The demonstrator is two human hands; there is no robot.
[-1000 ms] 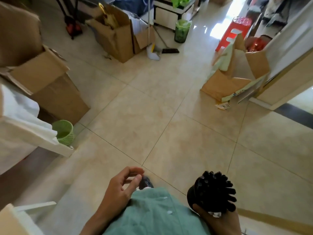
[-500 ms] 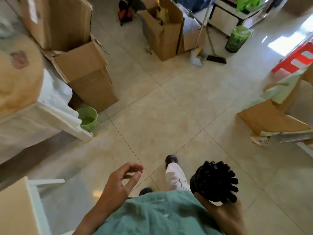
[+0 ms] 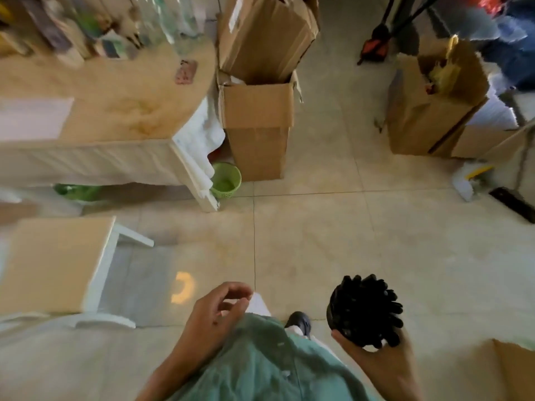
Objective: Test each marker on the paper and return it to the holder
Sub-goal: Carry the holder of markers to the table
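Observation:
My right hand [image 3: 382, 363] grips a black holder [image 3: 341, 314] from below, at the lower right. The holder is packed with several black markers [image 3: 373, 305] whose caps fan out toward the camera. My left hand [image 3: 214, 316] hangs in front of my green shirt, fingers loosely curled, with nothing in it. A white sheet of paper [image 3: 31, 118] lies on the tan table [image 3: 121, 108] at the upper left, blurred by motion.
A white stool with a tan seat [image 3: 55, 261] stands at the left. A green basket [image 3: 227, 180] sits by the table corner, next to a tall cardboard box [image 3: 257, 111]. More boxes [image 3: 434, 105] and a dustpan [image 3: 469, 180] are at the right. Tiled floor lies ahead.
The view has swung left, bringing the table and stool into sight. My right hand still carries the holder, and my left hand stays loosely curled.

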